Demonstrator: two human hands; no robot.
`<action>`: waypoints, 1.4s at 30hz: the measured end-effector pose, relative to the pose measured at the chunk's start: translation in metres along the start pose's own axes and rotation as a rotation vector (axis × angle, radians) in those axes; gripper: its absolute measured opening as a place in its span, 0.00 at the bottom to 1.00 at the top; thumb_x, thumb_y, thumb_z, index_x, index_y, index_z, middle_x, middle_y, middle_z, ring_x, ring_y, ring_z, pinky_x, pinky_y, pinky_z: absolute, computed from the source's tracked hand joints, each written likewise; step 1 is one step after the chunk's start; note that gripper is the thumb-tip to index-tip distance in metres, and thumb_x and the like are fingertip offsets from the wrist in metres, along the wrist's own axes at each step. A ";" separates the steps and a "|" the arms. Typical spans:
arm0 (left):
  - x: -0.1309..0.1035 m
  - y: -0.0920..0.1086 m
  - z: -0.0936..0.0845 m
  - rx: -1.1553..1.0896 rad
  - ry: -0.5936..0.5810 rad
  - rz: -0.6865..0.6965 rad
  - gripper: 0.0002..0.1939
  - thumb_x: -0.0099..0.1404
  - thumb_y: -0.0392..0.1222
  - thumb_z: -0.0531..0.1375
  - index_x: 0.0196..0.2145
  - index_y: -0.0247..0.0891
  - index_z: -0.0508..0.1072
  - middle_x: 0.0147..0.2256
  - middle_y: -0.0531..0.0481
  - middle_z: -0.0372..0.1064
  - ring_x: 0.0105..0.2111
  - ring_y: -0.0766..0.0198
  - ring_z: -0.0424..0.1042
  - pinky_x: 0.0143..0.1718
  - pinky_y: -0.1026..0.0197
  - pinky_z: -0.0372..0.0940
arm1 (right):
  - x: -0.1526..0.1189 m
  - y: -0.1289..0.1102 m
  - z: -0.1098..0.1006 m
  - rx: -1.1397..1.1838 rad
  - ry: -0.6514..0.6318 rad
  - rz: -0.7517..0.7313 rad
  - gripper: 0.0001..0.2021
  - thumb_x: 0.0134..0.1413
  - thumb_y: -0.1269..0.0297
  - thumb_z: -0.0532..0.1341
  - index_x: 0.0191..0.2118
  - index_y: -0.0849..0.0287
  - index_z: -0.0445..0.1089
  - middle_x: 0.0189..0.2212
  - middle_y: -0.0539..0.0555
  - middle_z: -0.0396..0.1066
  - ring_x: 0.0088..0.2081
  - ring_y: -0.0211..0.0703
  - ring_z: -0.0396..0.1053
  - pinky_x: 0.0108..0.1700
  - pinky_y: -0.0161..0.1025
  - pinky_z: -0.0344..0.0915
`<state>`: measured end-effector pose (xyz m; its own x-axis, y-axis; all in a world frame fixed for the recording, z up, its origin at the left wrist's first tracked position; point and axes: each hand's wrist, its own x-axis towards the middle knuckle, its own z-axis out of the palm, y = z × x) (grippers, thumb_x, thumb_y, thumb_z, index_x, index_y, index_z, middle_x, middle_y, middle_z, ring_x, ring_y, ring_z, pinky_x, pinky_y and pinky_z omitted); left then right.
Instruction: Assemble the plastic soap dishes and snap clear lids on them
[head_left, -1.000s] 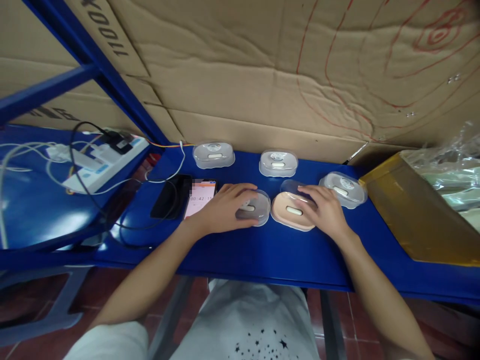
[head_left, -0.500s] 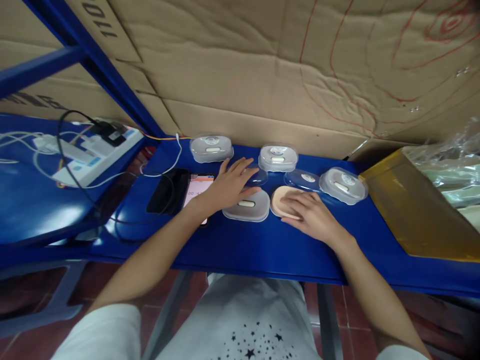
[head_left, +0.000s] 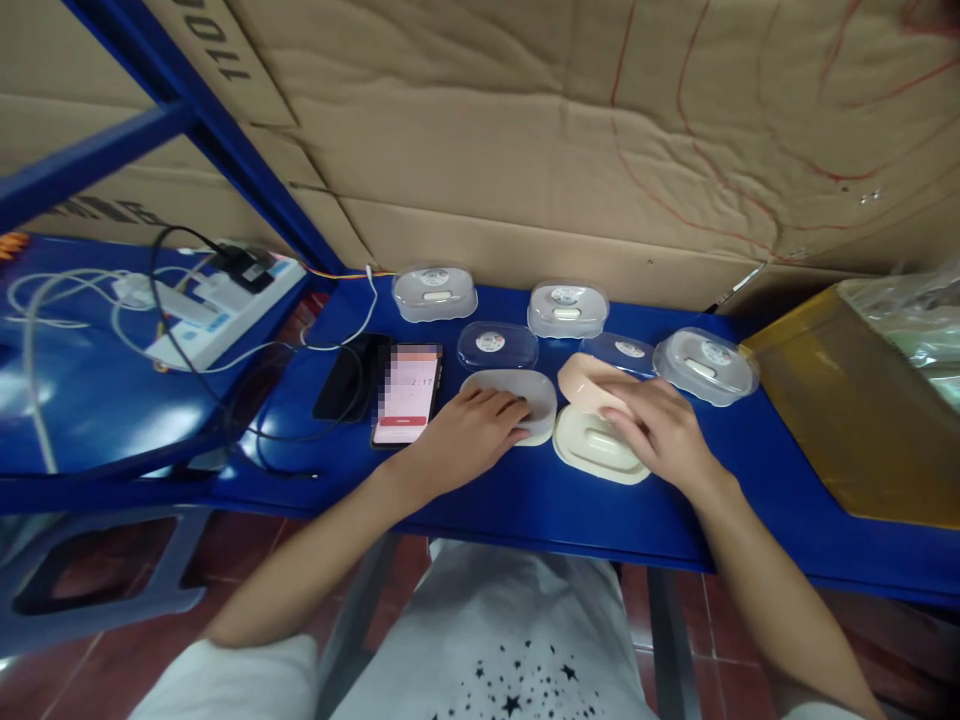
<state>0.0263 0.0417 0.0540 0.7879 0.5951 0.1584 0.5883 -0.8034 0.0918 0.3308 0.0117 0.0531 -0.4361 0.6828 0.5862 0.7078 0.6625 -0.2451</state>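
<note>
- A right hand (head_left: 667,425) holds a peach, smooth, rounded ring-like cover (head_left: 581,380), tilted above a cream oval base (head_left: 600,450) with a raised bar at its middle; the grip is closed on the cover, thumb toward the near side.
- Just beside it, a left hand (head_left: 484,425) lies over a pale grey, rounded case (head_left: 538,395) set on the blue counter (head_left: 487,510); its fingers curl down with thumb and fingertips close together, though whether they clasp the case cannot be told, the hand hiding the contact.
- Behind the pair, two clear, glossy oval lids (head_left: 498,345) with round stickers rest on the counter's smooth surface.
- Farther back, three pale oval cases under transparent covers (head_left: 435,293) stand well apart in a row, each showing a white bar.
- At left, a lit phone (head_left: 411,400) lies beside a black, flat object (head_left: 352,375), near a white power strip (head_left: 225,320) tangled in cables.
- Creased brown cardboard (head_left: 465,150) marked with red curves rises behind; at right sits an amber-toned box (head_left: 847,400), with what appears to be crinkled clear plastic (head_left: 915,300) at its top.
</note>
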 end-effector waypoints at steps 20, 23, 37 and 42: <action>0.057 -0.056 0.010 0.012 0.228 -0.216 0.18 0.80 0.38 0.51 0.60 0.42 0.75 0.58 0.41 0.78 0.57 0.45 0.75 0.64 0.40 0.58 | -0.027 0.091 -0.034 -0.318 -0.120 0.460 0.28 0.72 0.45 0.59 0.71 0.48 0.67 0.74 0.61 0.62 0.74 0.69 0.59 0.71 0.71 0.52; 0.055 -0.055 0.013 0.016 0.260 -0.225 0.18 0.80 0.39 0.53 0.61 0.41 0.75 0.58 0.41 0.78 0.59 0.44 0.74 0.65 0.40 0.58 | -0.046 0.115 -0.051 -0.336 -0.194 0.564 0.34 0.65 0.37 0.63 0.71 0.45 0.66 0.73 0.63 0.63 0.72 0.74 0.60 0.67 0.78 0.54; 0.056 -0.059 0.010 0.055 0.309 -0.359 0.18 0.81 0.40 0.49 0.54 0.40 0.78 0.51 0.37 0.79 0.52 0.42 0.76 0.60 0.38 0.62 | -0.035 0.111 -0.052 -0.436 0.025 0.580 0.19 0.72 0.54 0.55 0.54 0.55 0.79 0.53 0.65 0.78 0.55 0.66 0.75 0.58 0.66 0.67; 0.056 -0.062 0.013 0.008 0.330 -0.385 0.18 0.79 0.39 0.50 0.53 0.40 0.78 0.52 0.37 0.78 0.53 0.42 0.75 0.59 0.38 0.62 | -0.040 0.094 -0.038 -0.334 -0.250 0.490 0.23 0.69 0.44 0.60 0.55 0.56 0.78 0.48 0.64 0.80 0.47 0.64 0.79 0.50 0.58 0.74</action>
<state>0.0367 0.1249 0.0448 0.4149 0.8088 0.4168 0.8274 -0.5259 0.1970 0.4361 0.0348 0.0364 -0.1064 0.9597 0.2601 0.9751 0.1519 -0.1616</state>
